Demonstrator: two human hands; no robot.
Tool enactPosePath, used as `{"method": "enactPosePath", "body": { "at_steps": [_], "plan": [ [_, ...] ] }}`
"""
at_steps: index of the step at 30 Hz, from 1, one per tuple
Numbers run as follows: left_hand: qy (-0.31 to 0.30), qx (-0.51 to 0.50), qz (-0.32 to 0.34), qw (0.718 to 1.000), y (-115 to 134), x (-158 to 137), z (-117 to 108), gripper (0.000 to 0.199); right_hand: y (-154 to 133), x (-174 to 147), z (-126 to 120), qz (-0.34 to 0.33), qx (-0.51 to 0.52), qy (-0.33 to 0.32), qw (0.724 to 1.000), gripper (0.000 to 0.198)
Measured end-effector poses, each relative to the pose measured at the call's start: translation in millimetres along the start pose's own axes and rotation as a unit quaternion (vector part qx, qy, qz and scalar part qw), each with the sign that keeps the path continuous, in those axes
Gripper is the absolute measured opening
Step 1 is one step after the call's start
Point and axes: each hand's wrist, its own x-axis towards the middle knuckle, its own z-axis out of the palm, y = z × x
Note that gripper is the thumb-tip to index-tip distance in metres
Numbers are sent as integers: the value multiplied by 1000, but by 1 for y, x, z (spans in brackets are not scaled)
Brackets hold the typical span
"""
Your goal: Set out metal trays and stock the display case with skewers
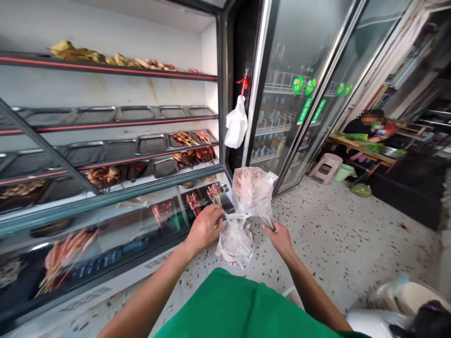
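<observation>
My left hand (206,224) is closed at the left edge of a clear plastic bag (235,239), its fingertips pinching the plastic near the gathered middle. In my right hand (282,240) is a bundle of thin skewers (267,218), gripped by their ends. The upper ends of the skewers run up into the puffed, whitish part of the plastic, where pale pinkish food (248,183) shows blurrily through. Below the gather, the lower part of the bag hangs loose in front of my green shirt (225,305).
At the left stands a display fridge with meat skewers (193,203) and metal trays (151,143). A white bag (237,123) hangs beside glass-door coolers (292,56). Farther right, a person (369,124) sits at a wooden table with greens, near a stool (326,167). Bins stand lower right.
</observation>
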Motion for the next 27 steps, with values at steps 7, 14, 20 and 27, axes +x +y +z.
{"method": "enactPosePath", "body": {
  "at_steps": [7, 14, 20, 27],
  "plan": [
    [57, 151, 45, 986, -20, -23, -10, 20, -45, -15, 67, -11, 3, -37, 999, 37],
    [-46, 65, -57, 995, -66, -32, -35, 12, -61, -15, 98, -14, -37, -75, 996, 38],
    [-80, -16, -212, 974, -65, -41, -33, 9, -58, 6, 109, -66, -55, -127, 988, 34],
    [-125, 82, -299, 942, -45, -48, -23, 11, -64, 29, 131, -123, -84, -201, 968, 32]
  ]
}}
